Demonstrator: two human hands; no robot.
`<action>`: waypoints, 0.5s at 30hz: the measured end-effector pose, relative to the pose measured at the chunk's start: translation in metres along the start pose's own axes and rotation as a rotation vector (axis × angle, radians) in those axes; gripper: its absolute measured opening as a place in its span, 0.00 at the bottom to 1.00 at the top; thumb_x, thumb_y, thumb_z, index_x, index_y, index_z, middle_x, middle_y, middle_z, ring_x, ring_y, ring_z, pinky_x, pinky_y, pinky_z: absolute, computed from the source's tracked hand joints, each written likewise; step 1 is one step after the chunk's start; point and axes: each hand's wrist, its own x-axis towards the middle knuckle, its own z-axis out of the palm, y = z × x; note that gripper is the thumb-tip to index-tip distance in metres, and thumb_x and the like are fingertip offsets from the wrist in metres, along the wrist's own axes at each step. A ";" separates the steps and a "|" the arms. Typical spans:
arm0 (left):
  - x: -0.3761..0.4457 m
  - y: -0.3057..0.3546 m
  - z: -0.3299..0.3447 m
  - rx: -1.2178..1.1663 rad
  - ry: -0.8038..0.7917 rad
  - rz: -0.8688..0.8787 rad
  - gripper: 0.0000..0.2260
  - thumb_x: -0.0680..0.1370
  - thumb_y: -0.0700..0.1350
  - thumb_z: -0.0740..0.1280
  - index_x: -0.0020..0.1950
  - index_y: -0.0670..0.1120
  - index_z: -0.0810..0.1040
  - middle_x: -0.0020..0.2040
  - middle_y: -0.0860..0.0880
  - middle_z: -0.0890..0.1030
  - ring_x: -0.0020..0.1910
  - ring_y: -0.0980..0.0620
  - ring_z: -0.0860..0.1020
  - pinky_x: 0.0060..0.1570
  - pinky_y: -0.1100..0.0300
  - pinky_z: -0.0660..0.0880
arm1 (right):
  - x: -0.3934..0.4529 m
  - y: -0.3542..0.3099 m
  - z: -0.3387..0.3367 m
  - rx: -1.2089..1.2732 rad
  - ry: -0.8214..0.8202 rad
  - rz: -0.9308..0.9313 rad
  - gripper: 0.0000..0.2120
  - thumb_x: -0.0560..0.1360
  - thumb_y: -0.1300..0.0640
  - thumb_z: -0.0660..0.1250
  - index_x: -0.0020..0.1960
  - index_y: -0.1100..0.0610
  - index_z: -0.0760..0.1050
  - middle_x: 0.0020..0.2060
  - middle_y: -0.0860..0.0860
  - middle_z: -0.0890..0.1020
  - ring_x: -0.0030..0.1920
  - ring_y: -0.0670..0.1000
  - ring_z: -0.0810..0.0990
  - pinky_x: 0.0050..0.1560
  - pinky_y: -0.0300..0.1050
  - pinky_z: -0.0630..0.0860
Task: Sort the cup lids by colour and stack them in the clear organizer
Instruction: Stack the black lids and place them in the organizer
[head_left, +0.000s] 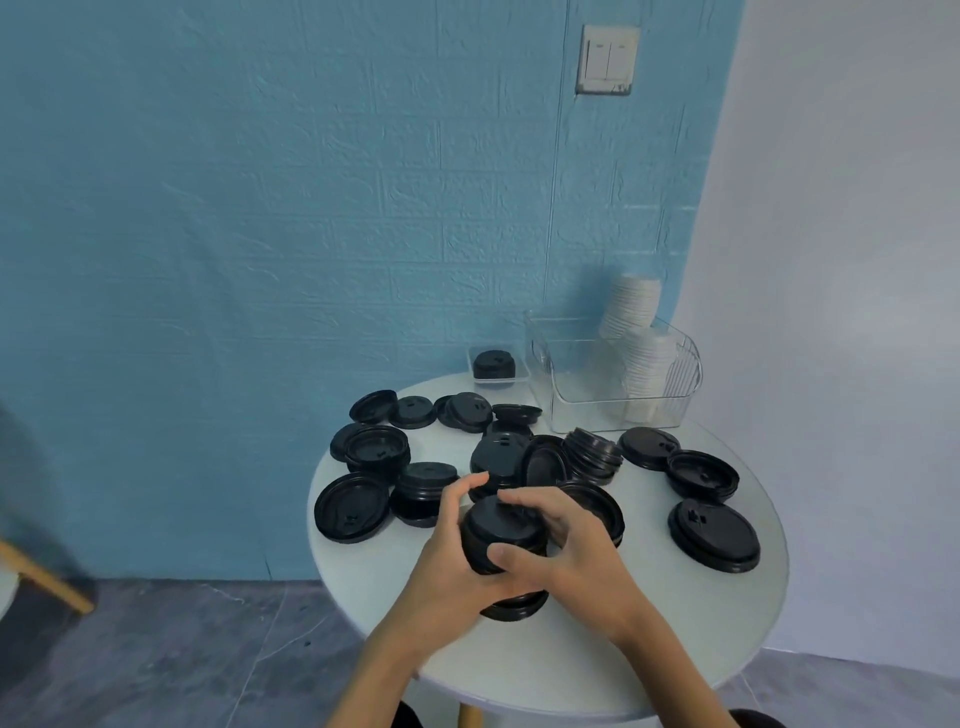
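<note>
- Head view: both hands clasp a stack of black lids (501, 535) above the round white table (675, 623); left hand (452, 566) cups its side, right hand (561, 545) curls over its top.
- Loose black lids (712, 540) lie scattered on the table.
- Clear organizer (613, 374) at the far edge holds 2 leaning stacks of white lids (636, 343).
- Small clear tray (496, 366) beside it holds black lids.

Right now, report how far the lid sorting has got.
Done: white lids already stand stacked in the clear organizer, and a few black lids sit in a small clear tray behind. In hand: the left hand and right hand grip a stack of black lids. Left: many loose black lids are spread over the round white table, and no black ones are in the organizer yet.
</note>
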 end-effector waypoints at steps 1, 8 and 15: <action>0.000 0.000 0.000 0.008 0.001 0.004 0.43 0.66 0.44 0.84 0.72 0.65 0.63 0.60 0.53 0.82 0.60 0.54 0.82 0.62 0.54 0.79 | -0.001 0.000 0.000 -0.008 0.002 0.003 0.26 0.65 0.49 0.80 0.62 0.47 0.81 0.58 0.43 0.82 0.62 0.46 0.81 0.66 0.49 0.77; -0.002 0.003 0.001 0.060 -0.018 0.024 0.36 0.69 0.44 0.82 0.70 0.63 0.69 0.59 0.60 0.82 0.61 0.57 0.80 0.59 0.61 0.78 | -0.008 -0.002 -0.005 -0.053 -0.053 0.017 0.22 0.72 0.51 0.79 0.64 0.44 0.79 0.60 0.42 0.82 0.63 0.44 0.80 0.67 0.48 0.75; -0.004 0.009 -0.001 0.081 -0.057 0.051 0.29 0.72 0.43 0.80 0.66 0.66 0.74 0.60 0.58 0.82 0.62 0.57 0.80 0.60 0.61 0.77 | -0.006 -0.014 -0.016 -0.231 -0.162 -0.018 0.20 0.72 0.42 0.76 0.63 0.41 0.79 0.60 0.37 0.80 0.64 0.40 0.78 0.67 0.44 0.74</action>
